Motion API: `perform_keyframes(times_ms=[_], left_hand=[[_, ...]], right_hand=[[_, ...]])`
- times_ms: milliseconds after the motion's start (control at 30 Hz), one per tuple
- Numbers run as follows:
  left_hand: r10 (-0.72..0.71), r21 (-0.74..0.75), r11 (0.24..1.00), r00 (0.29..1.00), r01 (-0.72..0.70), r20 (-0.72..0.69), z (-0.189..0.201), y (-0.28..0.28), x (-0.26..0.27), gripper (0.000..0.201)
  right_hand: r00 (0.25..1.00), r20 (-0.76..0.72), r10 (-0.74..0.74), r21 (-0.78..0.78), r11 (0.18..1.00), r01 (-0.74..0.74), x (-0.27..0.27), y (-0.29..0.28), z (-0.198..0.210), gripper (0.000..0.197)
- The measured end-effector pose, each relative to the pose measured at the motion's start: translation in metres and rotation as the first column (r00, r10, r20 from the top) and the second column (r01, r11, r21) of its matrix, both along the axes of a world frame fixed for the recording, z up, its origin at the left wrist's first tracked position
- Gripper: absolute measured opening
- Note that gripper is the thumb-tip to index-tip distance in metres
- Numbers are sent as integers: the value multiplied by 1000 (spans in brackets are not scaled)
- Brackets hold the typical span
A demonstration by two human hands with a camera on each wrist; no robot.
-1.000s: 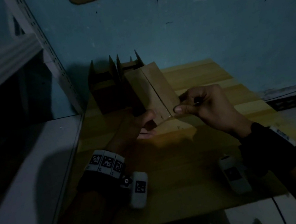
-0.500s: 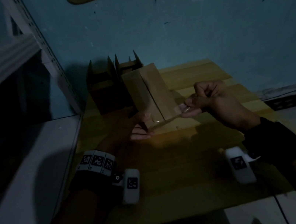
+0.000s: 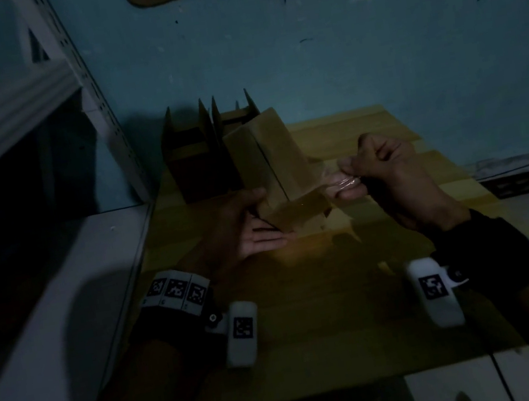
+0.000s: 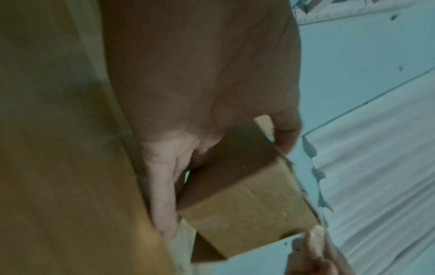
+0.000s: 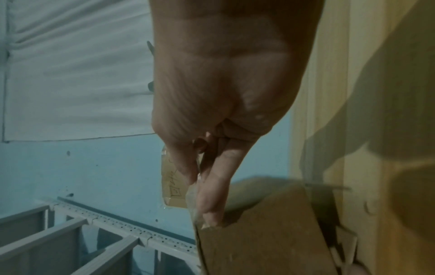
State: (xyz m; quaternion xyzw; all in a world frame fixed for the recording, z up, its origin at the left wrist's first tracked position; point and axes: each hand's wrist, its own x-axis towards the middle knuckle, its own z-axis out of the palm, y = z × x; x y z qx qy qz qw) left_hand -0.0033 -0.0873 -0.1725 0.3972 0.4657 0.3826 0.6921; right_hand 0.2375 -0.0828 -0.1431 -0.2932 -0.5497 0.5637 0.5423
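A small brown cardboard box [image 3: 272,168] is held tilted above the wooden table [image 3: 306,297]. My left hand [image 3: 249,223] grips its near left end from below, thumb on top [image 4: 286,135]. My right hand [image 3: 372,169] pinches a strip of clear tape [image 3: 340,183] between thumb and finger just right of the box's near end. In the right wrist view the tape strip [image 5: 173,186] hangs beside my fingers above the box edge [image 5: 259,232]. In the left wrist view the box [image 4: 247,206] fills the lower middle.
Two open cardboard boxes [image 3: 210,153] stand at the table's back left against the blue wall. A white metal shelf rack [image 3: 15,101] rises on the left, with a white surface [image 3: 50,321] below it. The light is dim.
My right hand has pulled away to the right of the box's near end with the clear tape pinched in it. The left hand keeps its grip on the box.
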Motion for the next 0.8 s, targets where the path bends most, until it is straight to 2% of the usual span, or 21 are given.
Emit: perform_keyframes(times_ms=[100, 233, 333, 400, 467, 500, 567, 633, 667, 800], left_hand=[[25, -23, 999, 999, -24, 28, 7, 0, 3, 81], [51, 10, 999, 998, -51, -22, 11, -2, 10, 53], [103, 9, 995, 994, -103, -26, 14, -5, 19, 48], [67, 23, 998, 997, -66, -37, 19, -7, 25, 67], [18, 43, 999, 990, -12, -142, 24, -10, 31, 84], [2, 44, 999, 978, 7, -207, 26, -11, 33, 85], [5, 44, 999, 965, 7, -263, 26, -12, 36, 64], [35, 52, 998, 968, -23, -248, 25, -11, 37, 27], [48, 53, 998, 969, -37, -244, 24, -9, 36, 19], [78, 67, 996, 964, -63, -254, 23, -8, 38, 35]], right_hand=[[999, -24, 27, 4, 1000, -27, -3, -1, 1, 30], [996, 9, 84, 8, 996, -84, -2, -2, 3, 29], [990, 48, 132, 13, 991, -133, -5, -1, 0, 30], [979, 65, 193, 14, 981, -194, -9, -3, -1, 33], [967, 101, 232, 16, 972, -235, -14, -4, -2, 32], [964, 117, 239, 15, 970, -243, -16, -4, -3, 30], [959, 135, 249, 12, 967, -253, -18, -4, -4, 28], [961, 126, 245, 9, 969, -248, -19, -4, -6, 28], [966, 108, 236, 2, 971, -238, -19, -4, -6, 28], [975, 19, 221, 15, 975, -221, -18, -5, -10, 31]])
